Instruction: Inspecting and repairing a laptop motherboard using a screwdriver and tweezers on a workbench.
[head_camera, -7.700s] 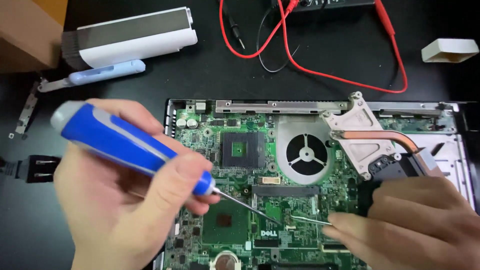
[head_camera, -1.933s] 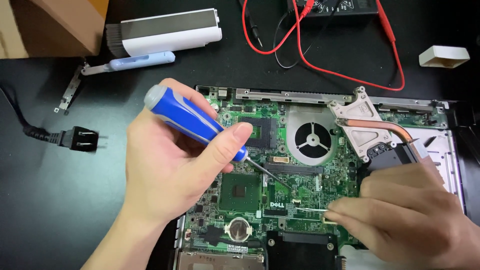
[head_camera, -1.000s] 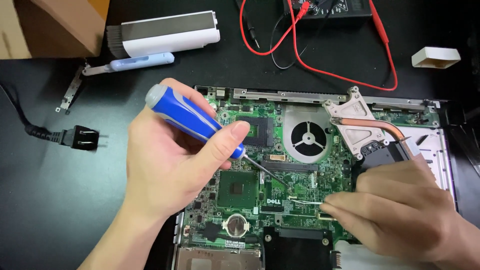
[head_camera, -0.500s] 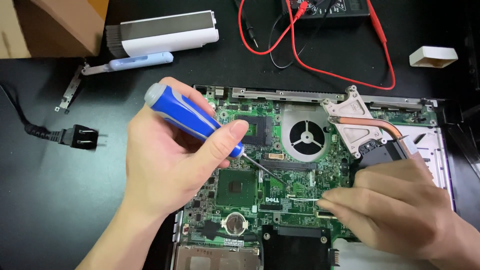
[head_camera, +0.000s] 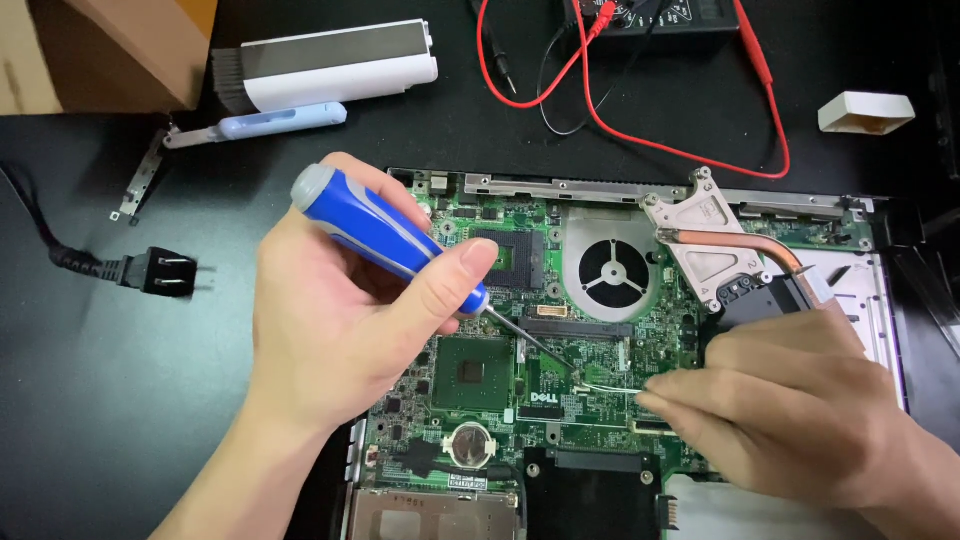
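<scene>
A blue-and-grey-handled screwdriver is being grasped in the left hand, grip clenched around the handle, thumb lying along its lower end; the thin shaft is being angled down and to the right, with the tip resting on the green circuit board near the board's middle. The right hand is being rested on the board's right part, grip pinched on thin metal tweezers, whose points are being brought just beside the screwdriver tip. The board is lying flat on the black counter, inside an opened laptop chassis. A round cooling fan is sitting above the tweezers, and a metal heatsink with a copper pipe is lying to the fan's right, partly covered by the right hand. A coin cell is being shown below the left hand. Well apart on the counter: a black power plug at left, a white-and-black block and a pale blue tool at top left, red test leads at top, a small white piece at top right.
</scene>
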